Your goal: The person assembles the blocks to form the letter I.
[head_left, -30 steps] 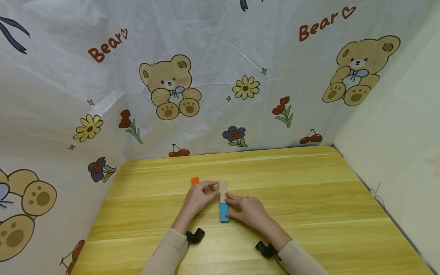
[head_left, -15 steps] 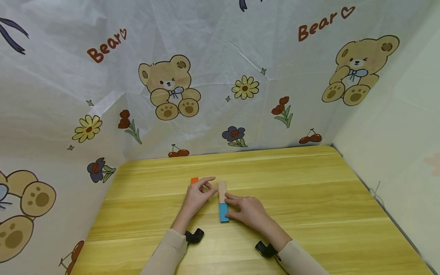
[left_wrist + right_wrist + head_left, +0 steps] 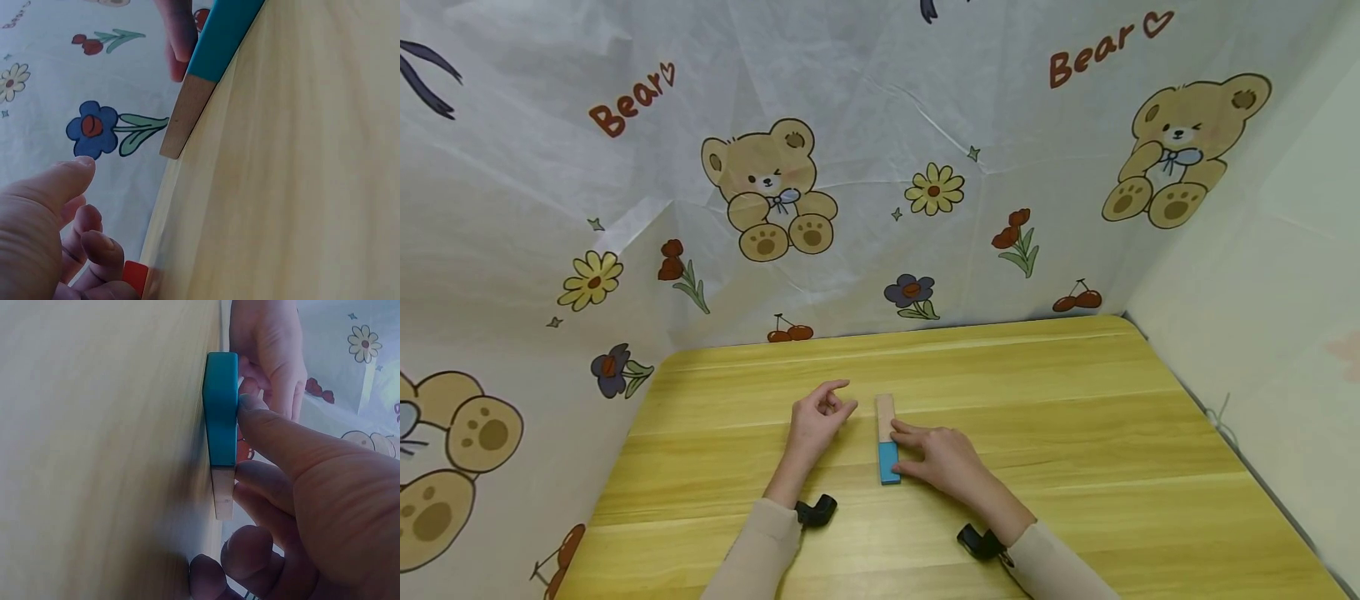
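A blue block (image 3: 889, 463) lies on the table, end to end with a plain wooden block (image 3: 885, 418); together they form a straight strip. Thumb and fingers of my right hand (image 3: 946, 460) touch the strip's right side, the thumb on the blue part. In the right wrist view the blue block (image 3: 222, 409) has rounded edges. My left hand (image 3: 812, 423) hovers left of the strip, apart from it, with loosely bent fingers and nothing held. An orange-red block (image 3: 135, 276) shows beyond the left fingers in the left wrist view; the hand hides it in the head view.
The light wooden table (image 3: 1037, 400) runs back to a hanging white cloth (image 3: 865, 108) printed with bears and flowers. Black wrist cameras sit under both wrists, the left one (image 3: 817, 511) and the right one (image 3: 981, 542), close above the tabletop.
My left hand has moved left, away from the wooden block, and now covers the orange-red block in the head view. My right hand and the strip have stayed in place.
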`<state>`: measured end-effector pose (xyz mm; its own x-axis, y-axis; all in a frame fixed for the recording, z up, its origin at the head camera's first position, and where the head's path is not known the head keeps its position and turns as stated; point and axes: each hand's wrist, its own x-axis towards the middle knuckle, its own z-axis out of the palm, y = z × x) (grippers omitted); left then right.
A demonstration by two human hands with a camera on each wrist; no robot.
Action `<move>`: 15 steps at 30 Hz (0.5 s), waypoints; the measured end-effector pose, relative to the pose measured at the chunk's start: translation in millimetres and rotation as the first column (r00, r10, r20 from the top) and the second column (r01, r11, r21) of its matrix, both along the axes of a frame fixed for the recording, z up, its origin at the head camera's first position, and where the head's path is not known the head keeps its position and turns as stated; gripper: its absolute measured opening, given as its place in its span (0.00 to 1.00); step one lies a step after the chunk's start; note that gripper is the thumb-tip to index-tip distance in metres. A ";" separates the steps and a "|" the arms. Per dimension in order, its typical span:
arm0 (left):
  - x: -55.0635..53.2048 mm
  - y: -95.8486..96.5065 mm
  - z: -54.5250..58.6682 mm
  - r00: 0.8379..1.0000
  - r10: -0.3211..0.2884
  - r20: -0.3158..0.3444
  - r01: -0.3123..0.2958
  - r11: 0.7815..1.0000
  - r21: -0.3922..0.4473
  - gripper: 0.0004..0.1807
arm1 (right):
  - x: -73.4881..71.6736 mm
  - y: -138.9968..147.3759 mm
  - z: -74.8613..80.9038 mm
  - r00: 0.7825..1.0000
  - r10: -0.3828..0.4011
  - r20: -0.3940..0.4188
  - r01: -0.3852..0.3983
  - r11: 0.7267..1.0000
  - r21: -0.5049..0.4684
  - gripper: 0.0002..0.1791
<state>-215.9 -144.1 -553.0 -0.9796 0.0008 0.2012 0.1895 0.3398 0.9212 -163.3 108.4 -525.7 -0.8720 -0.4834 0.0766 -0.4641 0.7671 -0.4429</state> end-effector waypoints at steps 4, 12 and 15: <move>-0.8 -4.1 0.6 0.999 0.030 0.012 -0.030 0.999 0.018 0.20 | 0.2 0.3 0.1 1.000 0.003 -0.002 -0.003 1.000 -0.006 0.30; -2.3 -10.1 0.6 0.994 0.105 0.009 -0.105 0.994 -0.026 0.20 | 0.7 0.1 1.2 1.000 -0.002 0.011 0.003 1.000 -0.023 0.30; -2.1 -11.5 0.5 0.992 0.127 0.014 -0.126 0.991 -0.047 0.21 | 1.2 0.1 1.5 1.000 -0.004 0.016 0.004 1.000 -0.029 0.30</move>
